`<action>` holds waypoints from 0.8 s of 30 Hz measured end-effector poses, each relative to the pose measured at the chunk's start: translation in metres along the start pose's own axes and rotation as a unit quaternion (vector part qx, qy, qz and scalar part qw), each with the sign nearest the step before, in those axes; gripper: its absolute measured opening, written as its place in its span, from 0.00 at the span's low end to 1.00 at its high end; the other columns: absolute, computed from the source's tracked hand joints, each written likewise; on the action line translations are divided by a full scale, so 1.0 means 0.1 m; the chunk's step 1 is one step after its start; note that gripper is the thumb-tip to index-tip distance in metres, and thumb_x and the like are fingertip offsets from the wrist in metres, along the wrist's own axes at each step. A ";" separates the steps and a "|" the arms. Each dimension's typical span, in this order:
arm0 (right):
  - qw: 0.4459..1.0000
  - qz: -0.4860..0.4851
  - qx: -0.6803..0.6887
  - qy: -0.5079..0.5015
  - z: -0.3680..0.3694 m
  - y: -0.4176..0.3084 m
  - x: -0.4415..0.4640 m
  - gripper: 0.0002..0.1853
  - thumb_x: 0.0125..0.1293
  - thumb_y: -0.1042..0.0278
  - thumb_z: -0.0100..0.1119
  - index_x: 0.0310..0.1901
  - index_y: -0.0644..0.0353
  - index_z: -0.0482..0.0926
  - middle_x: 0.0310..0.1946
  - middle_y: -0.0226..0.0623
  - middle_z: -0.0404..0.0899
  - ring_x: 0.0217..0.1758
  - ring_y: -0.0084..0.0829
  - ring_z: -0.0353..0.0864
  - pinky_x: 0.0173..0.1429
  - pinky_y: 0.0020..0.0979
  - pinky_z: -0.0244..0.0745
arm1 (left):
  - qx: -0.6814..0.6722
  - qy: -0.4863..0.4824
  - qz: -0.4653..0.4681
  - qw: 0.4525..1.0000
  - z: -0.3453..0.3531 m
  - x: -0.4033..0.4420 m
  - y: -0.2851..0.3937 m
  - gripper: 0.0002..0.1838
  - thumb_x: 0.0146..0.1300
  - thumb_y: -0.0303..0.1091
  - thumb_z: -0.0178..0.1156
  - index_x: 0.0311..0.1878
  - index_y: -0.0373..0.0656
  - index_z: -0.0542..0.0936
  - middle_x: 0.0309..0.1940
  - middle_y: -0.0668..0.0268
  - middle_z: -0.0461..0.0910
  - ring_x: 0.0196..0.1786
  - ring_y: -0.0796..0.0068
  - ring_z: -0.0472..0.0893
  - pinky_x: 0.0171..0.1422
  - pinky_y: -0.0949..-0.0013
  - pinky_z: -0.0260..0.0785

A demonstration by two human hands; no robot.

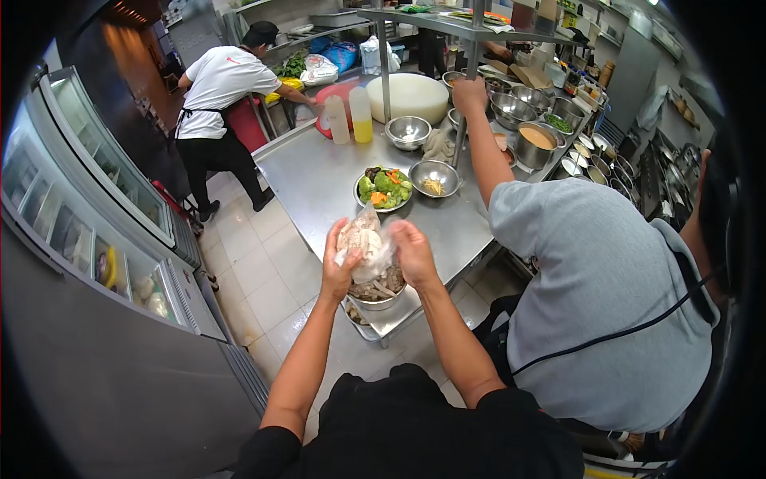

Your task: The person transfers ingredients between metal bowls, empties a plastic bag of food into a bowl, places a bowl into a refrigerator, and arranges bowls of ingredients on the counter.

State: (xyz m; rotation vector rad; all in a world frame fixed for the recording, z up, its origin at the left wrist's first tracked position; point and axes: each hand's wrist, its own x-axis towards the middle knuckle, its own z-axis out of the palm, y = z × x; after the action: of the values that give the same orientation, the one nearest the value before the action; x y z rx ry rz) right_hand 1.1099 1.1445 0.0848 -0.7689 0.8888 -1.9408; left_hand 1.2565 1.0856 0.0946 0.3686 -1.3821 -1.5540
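Note:
A clear plastic bag with pale, whitish food in it is held up over a metal pot of sliced brownish meat. My left hand is closed round the bag's left side. The fingers of my right hand are curled at the loose right edge of the plastic, pinching it. Just beyond the bag sits a metal bowl of broccoli and carrot. Right of that stands a metal bowl with some yellowish strips in the bottom.
The steel table carries squeeze bottles, a big round white block and a pot of orange sauce. A co-worker in grey reaches across at my right. Another co-worker bends at the back left. Glass-door fridges line the left.

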 end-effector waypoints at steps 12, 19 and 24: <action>0.976 -0.006 -0.201 -0.079 0.13 -0.03 0.38 0.15 0.67 0.63 0.58 0.45 0.69 0.79 0.42 0.30 0.80 0.43 0.18 0.75 0.48 0.22 0.71 | 0.150 0.096 0.056 0.982 -0.11 0.10 -0.24 0.19 0.62 0.32 0.60 0.54 0.33 0.74 0.47 0.61 0.78 0.52 0.73 0.75 0.62 0.69 0.64; 0.881 -0.181 -0.433 -0.049 0.03 -0.11 0.43 0.13 0.65 0.61 0.59 0.38 0.64 0.82 0.30 0.33 0.80 0.37 0.22 0.76 0.43 0.25 0.71 | 0.185 0.088 0.046 0.978 -0.18 0.04 -0.22 0.16 0.63 0.31 0.60 0.51 0.33 0.75 0.45 0.60 0.79 0.51 0.73 0.75 0.60 0.69 0.66; 0.932 0.061 -0.330 -0.137 -0.06 -0.03 0.49 0.10 0.65 0.63 0.59 0.37 0.63 0.80 0.29 0.28 0.76 0.36 0.19 0.73 0.43 0.24 0.70 | 0.149 0.116 0.023 0.982 -0.21 -0.04 -0.22 0.17 0.66 0.36 0.57 0.51 0.33 0.75 0.45 0.61 0.78 0.50 0.74 0.75 0.58 0.70 0.66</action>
State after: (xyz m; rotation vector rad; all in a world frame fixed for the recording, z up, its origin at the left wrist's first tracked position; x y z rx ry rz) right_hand 1.0818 1.1041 0.0929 -1.2981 1.3927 -1.3656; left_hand 1.2646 1.0736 0.0669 0.6740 -1.4275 -1.2243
